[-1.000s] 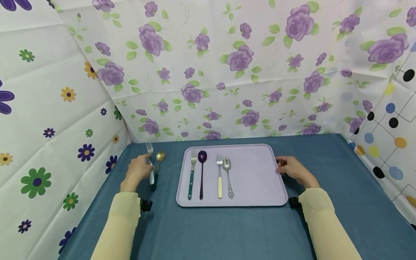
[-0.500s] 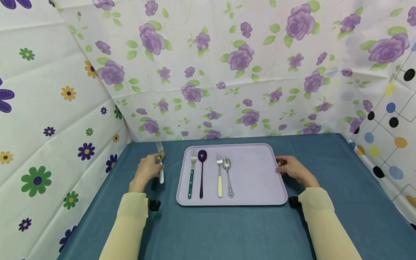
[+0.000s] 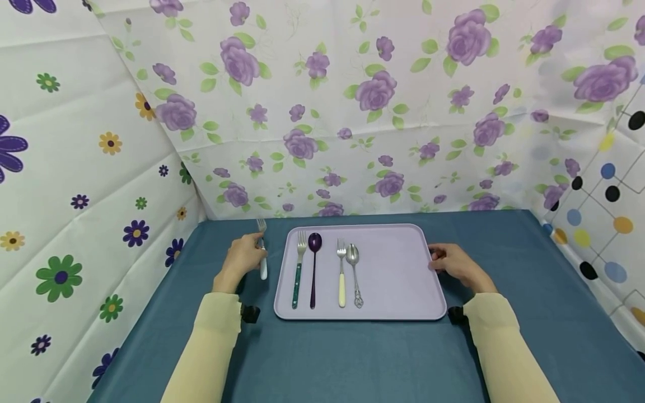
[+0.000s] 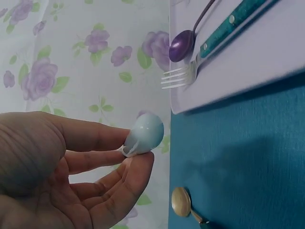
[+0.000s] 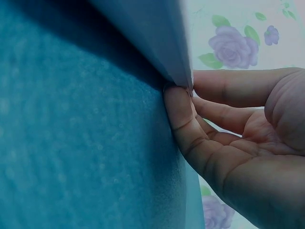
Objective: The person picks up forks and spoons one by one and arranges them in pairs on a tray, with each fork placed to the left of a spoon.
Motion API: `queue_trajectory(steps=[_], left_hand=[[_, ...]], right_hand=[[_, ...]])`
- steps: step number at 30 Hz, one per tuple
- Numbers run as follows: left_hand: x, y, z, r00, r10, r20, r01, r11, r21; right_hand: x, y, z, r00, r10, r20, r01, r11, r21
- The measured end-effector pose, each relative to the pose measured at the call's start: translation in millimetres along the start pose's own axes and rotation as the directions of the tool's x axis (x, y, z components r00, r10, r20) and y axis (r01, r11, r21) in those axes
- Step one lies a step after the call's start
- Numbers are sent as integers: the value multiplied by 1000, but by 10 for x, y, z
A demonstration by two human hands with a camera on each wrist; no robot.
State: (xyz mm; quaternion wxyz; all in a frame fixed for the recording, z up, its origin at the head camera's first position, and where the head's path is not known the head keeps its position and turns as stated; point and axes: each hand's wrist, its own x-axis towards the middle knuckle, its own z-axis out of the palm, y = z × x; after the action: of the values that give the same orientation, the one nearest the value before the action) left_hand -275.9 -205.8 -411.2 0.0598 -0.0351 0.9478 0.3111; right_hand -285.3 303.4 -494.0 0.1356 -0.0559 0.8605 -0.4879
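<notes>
My left hand pinches a fork with a pale, whitish handle, left of the tray and above the cloth. In the left wrist view the rounded handle end shows between thumb and fingers; the tines are hidden there. Below it on the cloth lies a gold spoon, mostly covered by the hand in the head view. My right hand grips the right edge of the lilac tray, thumb and fingers at its rim.
On the tray, from left to right, lie a green-handled fork, a purple spoon, a cream-handled fork and a silver spoon. Blue cloth covers the table. Patterned sheets rise behind and at both sides.
My left hand has carried the pale-handled fork to the right, over the gold spoon and closer to the tray. The right hand keeps its place at the tray edge.
</notes>
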Motion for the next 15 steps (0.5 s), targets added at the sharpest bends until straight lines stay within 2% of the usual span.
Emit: queue_trajectory(steps=[8,15], left_hand=[[-8,61,49,1000,-13,19,13,1000,-8],[44,209,115,999,41,-11,-41,999,10]], right_hand=[[-28,-7,9,1000,10,20,-10,1000,5],[-25,-42,-14,1000,11,19,-11,1000,7]])
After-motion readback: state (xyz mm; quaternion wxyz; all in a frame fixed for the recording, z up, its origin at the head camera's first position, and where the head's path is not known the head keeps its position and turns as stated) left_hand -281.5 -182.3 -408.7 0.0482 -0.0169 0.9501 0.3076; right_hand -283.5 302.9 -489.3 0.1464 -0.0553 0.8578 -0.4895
